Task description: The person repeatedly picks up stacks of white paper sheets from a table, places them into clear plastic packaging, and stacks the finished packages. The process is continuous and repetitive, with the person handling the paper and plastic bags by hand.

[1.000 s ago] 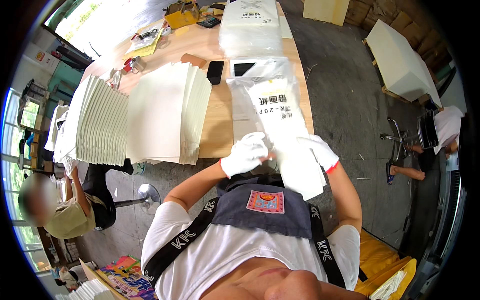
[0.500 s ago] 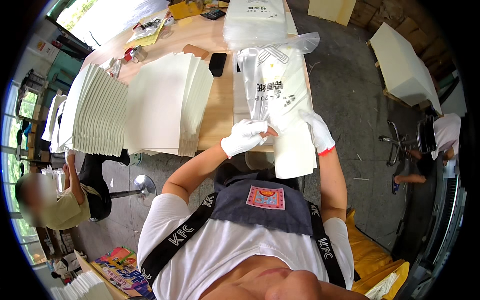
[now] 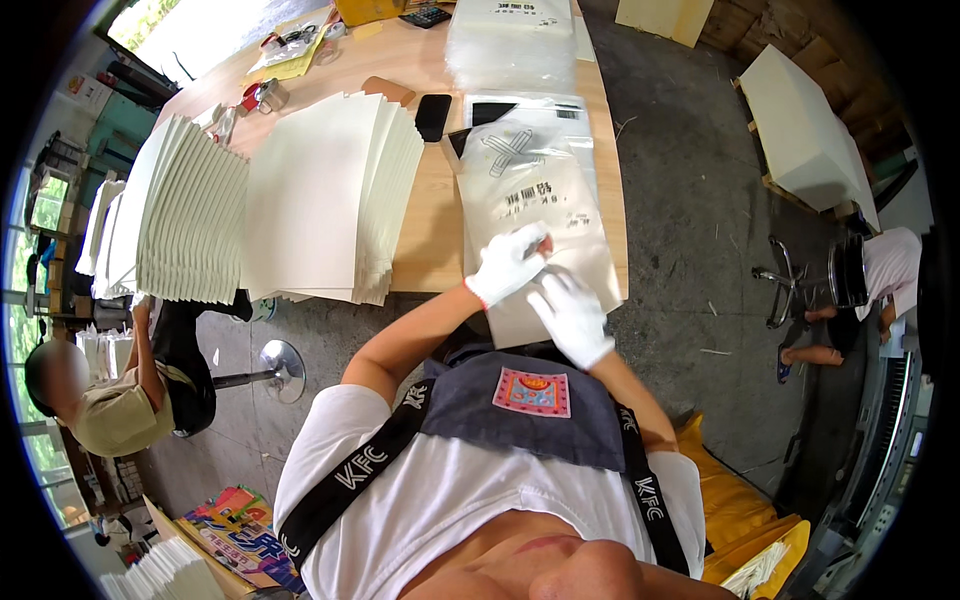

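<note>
A clear plastic bag with dark print and a pencil drawing lies along the right side of the table, with pale sheets of paper inside. Its near end reaches past the table edge toward my apron. My left hand, in a white glove with a bare fingertip showing, is over the bag's middle, its fingers bunched together. What they hold, if anything, is hidden. Beside it my right hand, also gloved and slightly blurred, lies over the bag's near right part with fingers stretched out.
Left of the bag stand a stack of large white sheets and a fanned stack. A phone lies beyond them. More plastic bags are piled at the far end. One person sits at the left, another at the right.
The filled bag has gone from being held up and tilted to lying flat on the table. My right hand has left its right edge and moved inward, near my left hand.
</note>
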Available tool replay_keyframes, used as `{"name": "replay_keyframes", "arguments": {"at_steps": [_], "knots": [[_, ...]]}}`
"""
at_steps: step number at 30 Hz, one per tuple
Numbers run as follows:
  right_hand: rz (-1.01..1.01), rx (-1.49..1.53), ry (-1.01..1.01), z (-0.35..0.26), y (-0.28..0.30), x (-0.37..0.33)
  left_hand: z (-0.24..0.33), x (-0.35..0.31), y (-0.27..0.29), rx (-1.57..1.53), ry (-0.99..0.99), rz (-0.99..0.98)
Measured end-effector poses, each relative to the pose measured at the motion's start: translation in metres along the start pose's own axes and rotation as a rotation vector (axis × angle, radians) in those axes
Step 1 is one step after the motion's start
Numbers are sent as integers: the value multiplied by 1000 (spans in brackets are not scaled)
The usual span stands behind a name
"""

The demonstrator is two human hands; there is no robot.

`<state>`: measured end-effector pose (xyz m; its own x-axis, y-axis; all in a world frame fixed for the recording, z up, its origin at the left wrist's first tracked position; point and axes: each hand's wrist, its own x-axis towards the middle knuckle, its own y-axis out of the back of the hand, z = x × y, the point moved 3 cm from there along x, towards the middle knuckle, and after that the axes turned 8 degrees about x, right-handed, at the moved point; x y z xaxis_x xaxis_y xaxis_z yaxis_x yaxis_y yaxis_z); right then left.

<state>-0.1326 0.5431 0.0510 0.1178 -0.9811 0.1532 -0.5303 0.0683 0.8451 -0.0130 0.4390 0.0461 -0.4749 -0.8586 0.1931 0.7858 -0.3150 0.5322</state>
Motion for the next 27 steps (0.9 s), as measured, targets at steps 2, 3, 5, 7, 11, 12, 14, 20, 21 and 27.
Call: {"name": "replay_keyframes", "arguments": {"at_steps": [2,3,5,7,11,12,14,20,21,27], "knots": [[309,-13,-16,-2,10,-16,3,-23,2,22,-93,-13],[371,-299,-29,-12,28,-6,5,-36,1,37,-131,-20],[169,-56,-387,73,-15,-8,19,-56,-6,61,-325,-138],[-15,-165,-508,89,-3,16,10,-69,-23,369,-570,164],[-139,-313,-433,105,1,25,-93,-60,10,780,-29,285],[-129,-314,-410,101,-3,22,-103,-56,25,639,24,364],[-263,-320,-388,70,-6,8,-101,-58,44,473,191,459],[-551,-248,-335,28,-9,-71,-67,-139,63,543,90,411],[-622,-195,-395,29,-12,-84,-56,-150,64,527,69,385],[-956,35,-641,12,19,-73,-38,-188,66,461,298,250]]}}
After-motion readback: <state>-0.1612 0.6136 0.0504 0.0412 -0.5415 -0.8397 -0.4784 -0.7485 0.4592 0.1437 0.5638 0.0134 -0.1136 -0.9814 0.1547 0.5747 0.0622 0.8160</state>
